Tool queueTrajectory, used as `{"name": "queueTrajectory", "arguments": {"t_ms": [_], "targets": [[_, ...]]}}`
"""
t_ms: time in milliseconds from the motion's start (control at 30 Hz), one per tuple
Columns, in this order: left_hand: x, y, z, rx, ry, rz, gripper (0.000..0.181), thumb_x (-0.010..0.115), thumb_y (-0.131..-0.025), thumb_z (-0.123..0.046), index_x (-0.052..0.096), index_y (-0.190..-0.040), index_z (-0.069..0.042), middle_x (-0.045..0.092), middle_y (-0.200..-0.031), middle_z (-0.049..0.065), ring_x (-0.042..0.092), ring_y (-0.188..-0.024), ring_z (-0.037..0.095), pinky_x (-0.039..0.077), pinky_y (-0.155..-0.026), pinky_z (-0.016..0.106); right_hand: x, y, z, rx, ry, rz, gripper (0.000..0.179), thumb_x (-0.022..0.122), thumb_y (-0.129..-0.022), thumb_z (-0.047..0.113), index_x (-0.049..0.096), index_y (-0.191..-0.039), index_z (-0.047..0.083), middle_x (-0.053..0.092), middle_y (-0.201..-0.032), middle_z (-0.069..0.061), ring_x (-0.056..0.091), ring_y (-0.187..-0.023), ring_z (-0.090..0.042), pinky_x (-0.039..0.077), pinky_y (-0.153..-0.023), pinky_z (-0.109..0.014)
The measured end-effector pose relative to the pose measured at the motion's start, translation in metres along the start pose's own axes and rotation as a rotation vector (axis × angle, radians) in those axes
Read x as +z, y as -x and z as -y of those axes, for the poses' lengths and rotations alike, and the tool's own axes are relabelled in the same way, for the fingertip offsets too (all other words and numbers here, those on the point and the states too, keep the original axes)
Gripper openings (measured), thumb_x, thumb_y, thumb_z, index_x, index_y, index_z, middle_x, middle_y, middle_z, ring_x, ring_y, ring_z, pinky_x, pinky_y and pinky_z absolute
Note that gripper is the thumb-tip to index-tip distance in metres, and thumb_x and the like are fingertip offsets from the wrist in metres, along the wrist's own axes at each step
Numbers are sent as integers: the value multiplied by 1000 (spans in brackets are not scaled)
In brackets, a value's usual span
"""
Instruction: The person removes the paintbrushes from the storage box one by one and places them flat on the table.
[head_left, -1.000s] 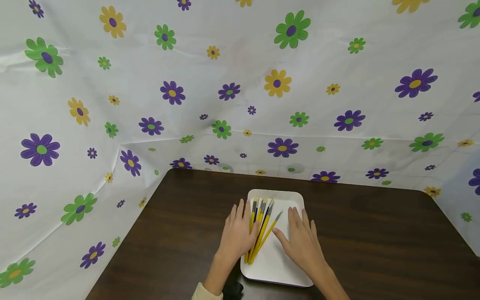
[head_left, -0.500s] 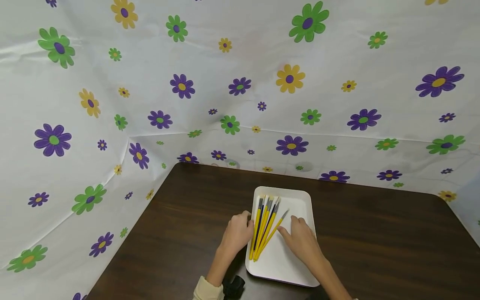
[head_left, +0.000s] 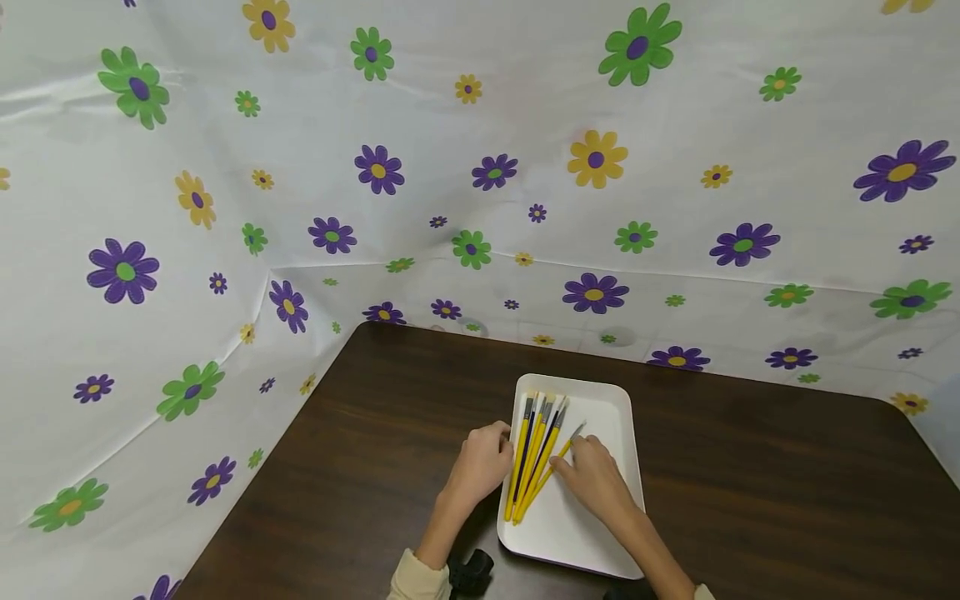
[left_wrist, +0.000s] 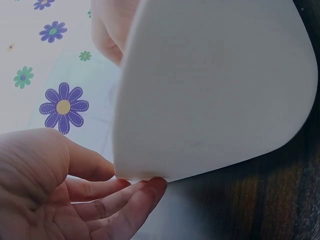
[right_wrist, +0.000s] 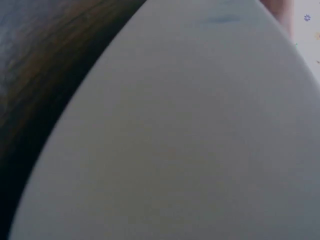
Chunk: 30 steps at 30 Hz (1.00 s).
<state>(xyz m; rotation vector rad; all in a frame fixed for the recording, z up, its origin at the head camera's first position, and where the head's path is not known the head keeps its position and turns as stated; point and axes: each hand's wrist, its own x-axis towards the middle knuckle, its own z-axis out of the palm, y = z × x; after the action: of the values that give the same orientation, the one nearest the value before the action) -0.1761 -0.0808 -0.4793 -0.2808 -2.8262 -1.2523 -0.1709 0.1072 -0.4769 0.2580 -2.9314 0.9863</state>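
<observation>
A white rectangular tray (head_left: 577, 533) sits on the table, and several yellow and dark-handled paintbrushes (head_left: 534, 454) fan out along its left side, bristles away from me. My left hand (head_left: 480, 458) holds the tray's left edge; in the left wrist view, its thumb and fingers (left_wrist: 142, 200) pinch the tray (left_wrist: 210, 90) rim. Over the tray, my right hand (head_left: 596, 479) pinches the rightmost paintbrush (head_left: 543, 481) between thumb and fingers near its bristle end. The tray (right_wrist: 165, 125) fills most of the right wrist view, where the right fingers are hidden.
The dark brown wooden table (head_left: 750, 475) extends on both sides of the tray. White cloth with printed flowers (head_left: 442, 125) hangs behind and to the left. A black strap device (head_left: 471, 573) is worn at my left wrist.
Both hands were spread flat over the tray. The left fingers have curled onto its left edge, and the right hand has closed in to the left onto the rightmost paintbrush. The head view shifted.
</observation>
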Motion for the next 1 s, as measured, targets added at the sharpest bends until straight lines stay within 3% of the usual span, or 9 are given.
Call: {"name": "queueTrajectory", "arguments": {"t_ms": [200, 467, 633, 800, 1000], "targets": [[2, -1, 1, -13, -11, 6, 20, 60, -98, 0, 69, -115, 7, 61, -80, 5, 47, -54, 11, 39, -49, 24, 6, -6, 0, -20, -28, 30, 21, 77, -89, 10, 67, -90, -9, 45, -73, -6, 40, -66, -19, 34, -57, -30], [1, -4, 1, -17, -10, 12, 20, 61, -97, 2, 68, -115, 8, 64, -85, 9, 54, -60, 13, 45, -53, 27, 15, -12, 3, -62, -124, 34, 12, 75, -88, 3, 64, -85, -2, 41, -67, -1, 38, -64, -14, 29, -57, -25], [1, -5, 2, -14, -11, 13, 20, 61, -97, 3, 68, -114, 9, 63, -85, 9, 53, -63, 14, 45, -54, 26, 20, -14, 6, -68, -175, 34, 12, 78, -85, -2, 68, -90, -7, 49, -69, -2, 45, -66, -14, 36, -58, -25], [1, -5, 2, 10, -12, 0, 18, 61, -96, 4, 68, -111, 9, 65, -86, 10, 55, -67, 14, 48, -57, 27, 26, -12, 9, -56, -200, 29, 25, 79, -83, -3, 70, -104, -14, 59, -80, -5, 53, -74, -16, 46, -65, -27], [1, -5, 2, 27, -10, -5, 17, 61, -95, 4, 68, -109, 9, 65, -86, 10, 56, -68, 15, 49, -58, 28, 31, -12, 13, -41, -240, 14, 26, 79, -81, -5, 70, -103, -13, 60, -81, -6, 55, -75, -16, 48, -66, -27]]}}
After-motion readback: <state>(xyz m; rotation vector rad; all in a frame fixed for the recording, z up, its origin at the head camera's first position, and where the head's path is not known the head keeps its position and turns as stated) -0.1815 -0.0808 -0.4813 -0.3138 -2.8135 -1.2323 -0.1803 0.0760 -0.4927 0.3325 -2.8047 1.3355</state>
